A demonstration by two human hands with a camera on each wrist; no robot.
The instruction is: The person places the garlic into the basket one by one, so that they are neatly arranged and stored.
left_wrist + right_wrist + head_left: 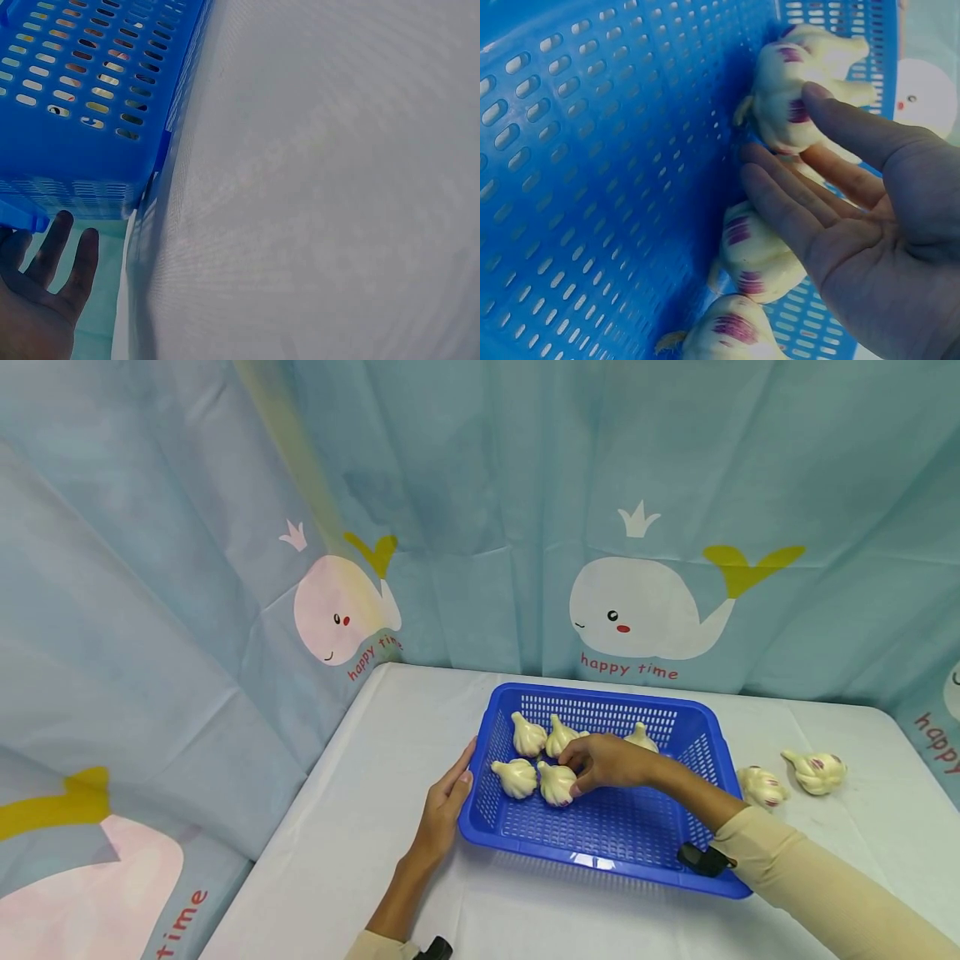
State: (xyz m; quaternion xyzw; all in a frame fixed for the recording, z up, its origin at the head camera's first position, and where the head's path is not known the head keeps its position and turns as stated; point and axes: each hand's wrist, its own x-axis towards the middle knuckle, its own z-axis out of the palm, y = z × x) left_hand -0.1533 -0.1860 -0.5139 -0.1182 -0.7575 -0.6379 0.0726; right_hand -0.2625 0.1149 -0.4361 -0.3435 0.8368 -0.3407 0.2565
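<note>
A blue plastic basket [600, 827] with slotted walls stands on the white-covered table. Inside it, my right hand [611, 760] pinches a garlic bulb [557, 787] between thumb and fingers; the thumb [847, 116] lies on its purple-streaked side in the right wrist view. Beside that bulb sits another garlic bulb [516, 778], and behind them are several more, including one at the back left [529, 737] and one partly hidden by my right hand [641, 737]. My left hand [444, 806] touches the basket's left rim, its fingers fairly straight.
To the right of the basket, two garlic bulbs lie on the table, one near the rim [762, 787] and one farther out [817, 772]. A blue curtain [480, 610] printed with whales hangs behind and to the left of the table.
</note>
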